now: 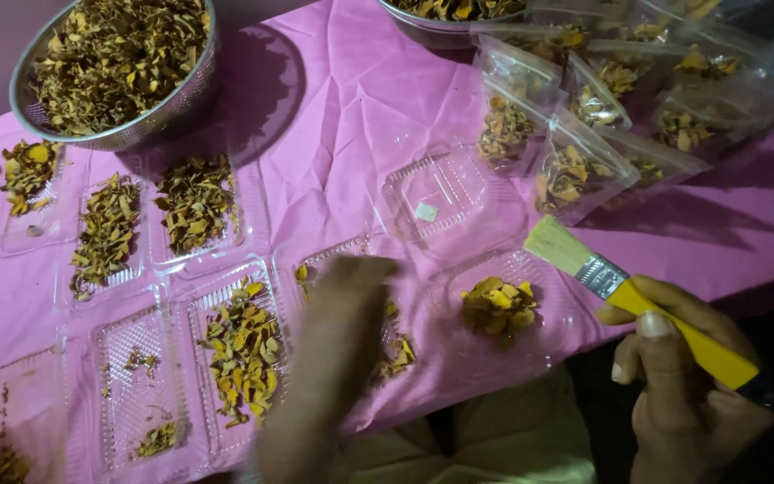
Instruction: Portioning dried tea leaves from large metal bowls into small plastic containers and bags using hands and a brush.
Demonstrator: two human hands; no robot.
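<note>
The paintbrush (624, 291) is showing a yellow handle, a silver metal ferrule and pale, flat bristles, and it is pointing up and to the left over the pink tablecloth (342, 116). The right hand (683, 376) is gripping it by the handle, fingers curled closed around the yellow part at the table's near edge. The bristles are hanging just beside a clear plastic tray (503, 309) that is holding a small heap of dried yellow petals. The left hand (338, 358) is blurring over another clear tray (360, 305) of petals, well apart from the brush; I cannot tell how open it is or whether it is holding anything. Further trays of petals are lying to the left, and a metal colander (118, 67) of petals is sitting at the far left.
</note>
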